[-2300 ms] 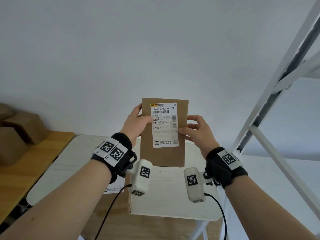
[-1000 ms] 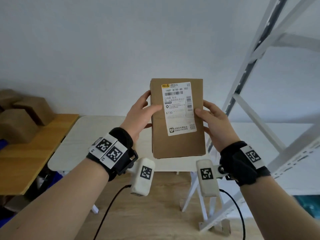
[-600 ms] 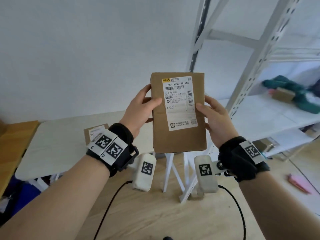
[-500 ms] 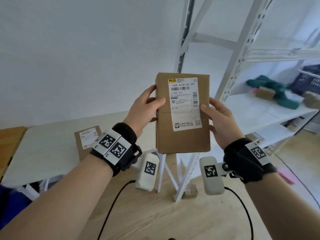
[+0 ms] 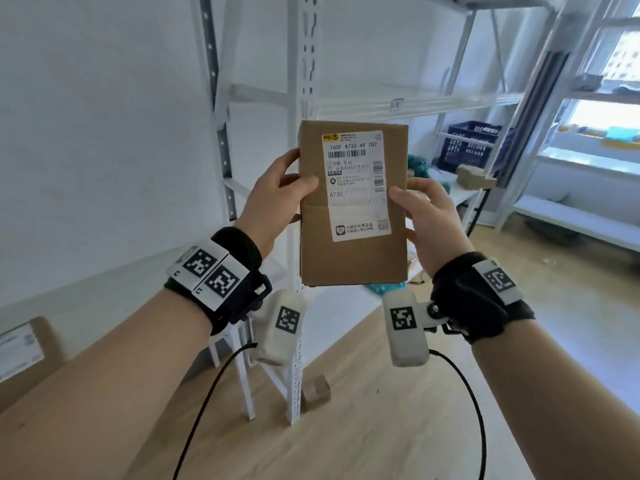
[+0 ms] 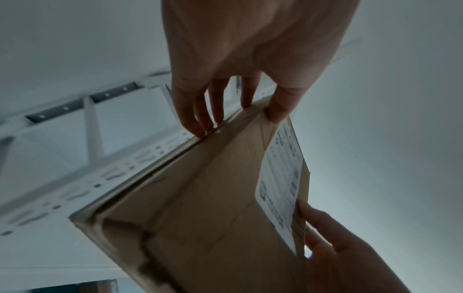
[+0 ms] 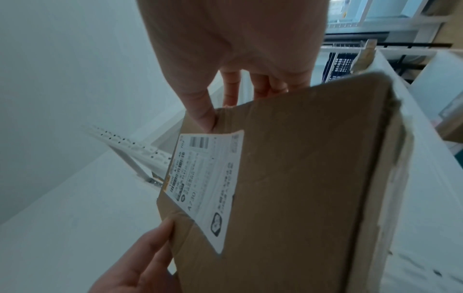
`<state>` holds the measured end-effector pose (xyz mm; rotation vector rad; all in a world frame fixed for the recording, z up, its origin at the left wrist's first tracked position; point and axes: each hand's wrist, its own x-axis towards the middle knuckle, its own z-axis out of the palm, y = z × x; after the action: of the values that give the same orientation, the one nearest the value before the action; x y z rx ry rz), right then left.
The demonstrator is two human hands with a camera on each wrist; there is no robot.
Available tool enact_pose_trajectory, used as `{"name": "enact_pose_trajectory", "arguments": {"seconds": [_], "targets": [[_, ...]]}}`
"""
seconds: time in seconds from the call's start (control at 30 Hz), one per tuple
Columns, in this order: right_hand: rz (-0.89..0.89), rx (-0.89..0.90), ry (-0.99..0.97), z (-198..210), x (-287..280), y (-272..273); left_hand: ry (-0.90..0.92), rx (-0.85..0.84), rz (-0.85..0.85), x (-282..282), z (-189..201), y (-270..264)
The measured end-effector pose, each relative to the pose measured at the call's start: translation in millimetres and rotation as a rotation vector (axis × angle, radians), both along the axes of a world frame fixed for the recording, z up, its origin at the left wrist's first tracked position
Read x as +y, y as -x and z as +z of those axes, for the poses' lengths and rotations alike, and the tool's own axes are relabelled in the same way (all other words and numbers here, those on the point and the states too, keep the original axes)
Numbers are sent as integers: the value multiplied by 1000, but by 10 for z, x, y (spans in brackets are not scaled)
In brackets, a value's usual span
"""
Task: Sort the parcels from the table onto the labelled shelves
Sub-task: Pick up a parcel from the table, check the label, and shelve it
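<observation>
I hold a flat brown cardboard parcel (image 5: pixel 353 258) upright at chest height, its white shipping label (image 5: pixel 356 188) marked A730 facing me. My left hand (image 5: pixel 277 199) grips the left edge, thumb on the front, fingers behind. My right hand (image 5: pixel 426 209) grips the right edge the same way. In the left wrist view the parcel (image 6: pixel 205 208) is pinched by the left hand (image 6: pixel 238 111). In the right wrist view the parcel (image 7: pixel 300 178) sits under the right hand's thumb (image 7: pixel 200 111). White metal shelves (image 5: pixel 398 102) stand just behind the parcel.
A shelf upright (image 5: pixel 301 64) rises directly behind the parcel. On a shelf to the right sit a dark blue crate (image 5: pixel 471 147), a brown box (image 5: pixel 474 176) and teal bags (image 5: pixel 420 164). Another parcel (image 5: pixel 24 351) lies on the white table at far left. Wooden floor below.
The view has swung right from the table to the shelving, and the parcel came along, still held upright in both hands. The grip has not changed.
</observation>
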<state>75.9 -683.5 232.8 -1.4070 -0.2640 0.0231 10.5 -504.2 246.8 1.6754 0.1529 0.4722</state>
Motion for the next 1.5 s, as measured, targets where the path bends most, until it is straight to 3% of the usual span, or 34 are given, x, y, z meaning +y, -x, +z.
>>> {"name": "enact_pose_trajectory", "arguments": {"seconds": [0.23,0.57,0.97,1.5], "targets": [[-97,-67,-61,131,-775,-1080,-15,-76,-17,-791,79,-1206],[-91,-82,-81,417,-1656,-2753,-3,-126,12,-1631,300,-2941],[-105,-137,-113,613,-2091,-4385,8,-259,9,-2104,422,-4649],[-2,-318,-141,1358,-2453,-6984,-10,-445,21,-2522,1105,-7162]]}}
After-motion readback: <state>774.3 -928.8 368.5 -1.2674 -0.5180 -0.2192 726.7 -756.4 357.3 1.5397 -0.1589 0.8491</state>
